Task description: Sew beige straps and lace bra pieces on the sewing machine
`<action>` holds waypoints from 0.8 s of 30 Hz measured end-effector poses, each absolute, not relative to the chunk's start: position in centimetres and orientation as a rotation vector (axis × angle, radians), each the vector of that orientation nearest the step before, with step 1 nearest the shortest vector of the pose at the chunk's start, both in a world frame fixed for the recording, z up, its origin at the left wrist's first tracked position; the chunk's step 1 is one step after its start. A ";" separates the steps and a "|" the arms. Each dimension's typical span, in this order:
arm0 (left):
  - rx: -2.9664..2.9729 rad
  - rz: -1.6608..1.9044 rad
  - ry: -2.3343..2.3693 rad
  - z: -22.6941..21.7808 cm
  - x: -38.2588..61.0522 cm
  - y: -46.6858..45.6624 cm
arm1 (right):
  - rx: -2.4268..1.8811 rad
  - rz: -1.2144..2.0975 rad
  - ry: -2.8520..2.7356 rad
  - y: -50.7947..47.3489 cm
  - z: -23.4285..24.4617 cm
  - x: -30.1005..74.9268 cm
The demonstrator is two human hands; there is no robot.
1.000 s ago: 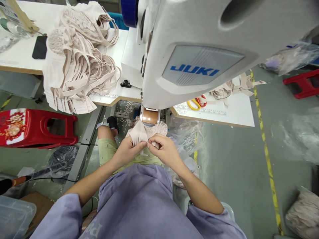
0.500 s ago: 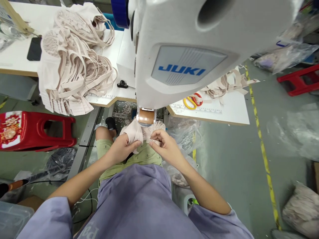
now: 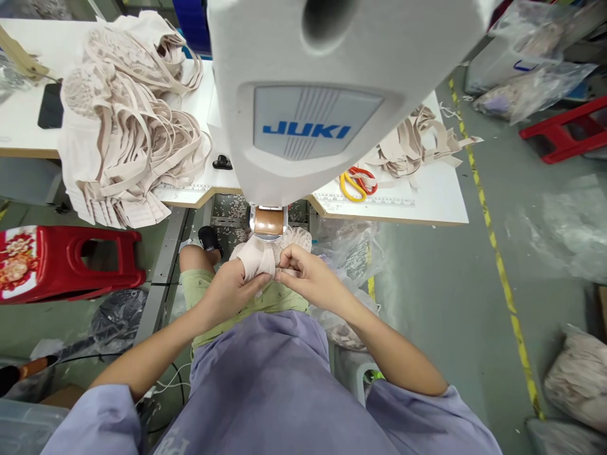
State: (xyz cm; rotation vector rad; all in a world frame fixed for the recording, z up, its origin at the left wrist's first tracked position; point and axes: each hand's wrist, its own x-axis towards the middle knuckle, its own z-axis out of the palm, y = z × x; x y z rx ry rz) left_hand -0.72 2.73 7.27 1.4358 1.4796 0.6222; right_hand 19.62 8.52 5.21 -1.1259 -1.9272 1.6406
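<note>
My left hand [image 3: 233, 287] and my right hand [image 3: 306, 276] both pinch a beige lace garment piece [image 3: 265, 253] right under the free arm [image 3: 268, 221] of a white JUKI sewing machine [image 3: 303, 107]. The fingers of both hands are closed on the fabric's edge, thumbs nearly touching. The cloth bunches over my left knuckles and its lace part shows behind my right hand. The machine head hides the needle area.
A big pile of beige bras [image 3: 128, 145] hangs over the white table's [image 3: 427, 202] left edge. Yellow and red scissors [image 3: 355, 182] and loose straps [image 3: 412, 145] lie on the right. A red stool [image 3: 71, 259] stands at left; plastic bags lie on the floor.
Both hands have lifted the fabric slightly toward the machine arm and drawn closer together. My head has shifted, so the machine sits more centred in view.
</note>
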 end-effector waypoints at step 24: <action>0.971 0.759 1.425 6.3 -0.7 3.7 | -1.181 2.179 -1.303 8.8 4.8 18.8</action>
